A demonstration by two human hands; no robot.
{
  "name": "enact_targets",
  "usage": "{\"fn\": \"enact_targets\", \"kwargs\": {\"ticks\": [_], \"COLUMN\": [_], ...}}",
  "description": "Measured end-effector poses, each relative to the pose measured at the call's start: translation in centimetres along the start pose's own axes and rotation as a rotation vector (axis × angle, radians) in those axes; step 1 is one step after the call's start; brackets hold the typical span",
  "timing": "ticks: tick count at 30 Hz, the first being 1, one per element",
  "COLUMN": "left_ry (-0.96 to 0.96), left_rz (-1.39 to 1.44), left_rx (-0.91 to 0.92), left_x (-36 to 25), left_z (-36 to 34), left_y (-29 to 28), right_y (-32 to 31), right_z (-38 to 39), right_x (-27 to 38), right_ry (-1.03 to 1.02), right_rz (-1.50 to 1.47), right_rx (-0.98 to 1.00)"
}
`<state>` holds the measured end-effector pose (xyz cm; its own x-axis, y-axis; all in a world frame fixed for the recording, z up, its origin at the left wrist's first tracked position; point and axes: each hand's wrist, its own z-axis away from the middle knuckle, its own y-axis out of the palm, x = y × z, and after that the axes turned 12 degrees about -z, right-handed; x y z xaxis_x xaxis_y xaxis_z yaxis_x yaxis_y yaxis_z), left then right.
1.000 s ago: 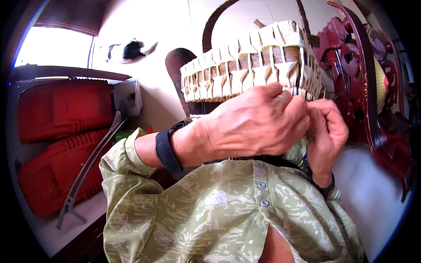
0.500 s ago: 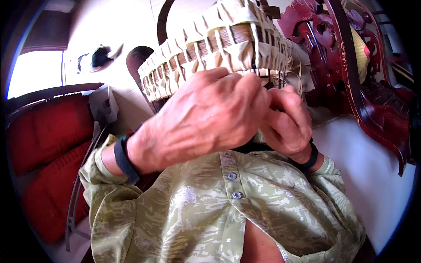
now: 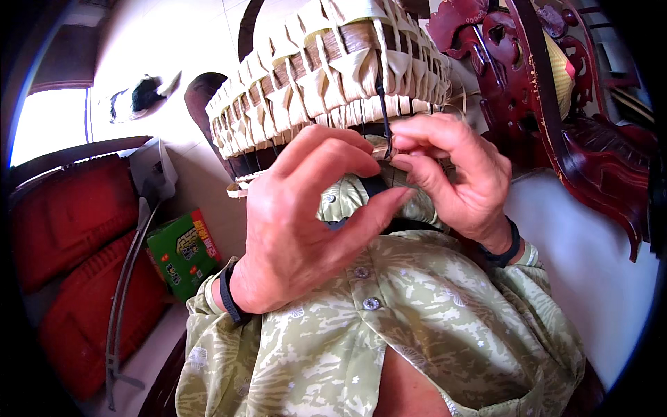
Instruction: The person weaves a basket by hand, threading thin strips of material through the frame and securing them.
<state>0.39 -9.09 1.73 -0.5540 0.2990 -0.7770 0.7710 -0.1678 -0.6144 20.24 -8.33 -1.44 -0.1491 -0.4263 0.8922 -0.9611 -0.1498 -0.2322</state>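
Note:
A half-woven basket (image 3: 306,80) of pale flat strips with a brown band stands tilted in front of my chest. From its near rim a thin black cord (image 3: 383,115) runs down between my hands. My right hand (image 3: 462,177) pinches the lower end of this cord between thumb and fingertips. To the left of it, my left hand (image 3: 299,215) is curved with thumb and fingers apart, its fingertips close to the cord and nothing visible in its grasp. Loose pale strip ends (image 3: 240,187) stick out under the basket's left side.
Carved dark red wooden furniture (image 3: 549,118) stands to the right. Red cushions (image 3: 83,222) lie at the left, beside a green box (image 3: 182,254) and a thin grey metal frame (image 3: 125,299). A black-and-white animal (image 3: 142,97) lies on the pale floor at far left.
My left hand has drawn back from the cord, turned and spread its thumb from its fingers. The right hand shows more fully, pinching the cord. The green box has come into view.

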Motion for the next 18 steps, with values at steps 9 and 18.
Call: {"fn": "enact_targets", "kwargs": {"ticks": [9,18], "left_ry": [0.123,0.305], "left_rz": [-0.133,-0.236], "left_rx": [-0.099,-0.134], "left_x": [0.9,2.2], "left_z": [0.5,0.6], "left_y": [1.3,1.4], "right_y": [-2.8,-3.3], "right_z": [-4.9,-8.0], "right_x": [0.9,2.4], "right_ry": [0.03,0.101], "right_rz": [0.111,0.2], "right_rx": [0.483,0.806]}}
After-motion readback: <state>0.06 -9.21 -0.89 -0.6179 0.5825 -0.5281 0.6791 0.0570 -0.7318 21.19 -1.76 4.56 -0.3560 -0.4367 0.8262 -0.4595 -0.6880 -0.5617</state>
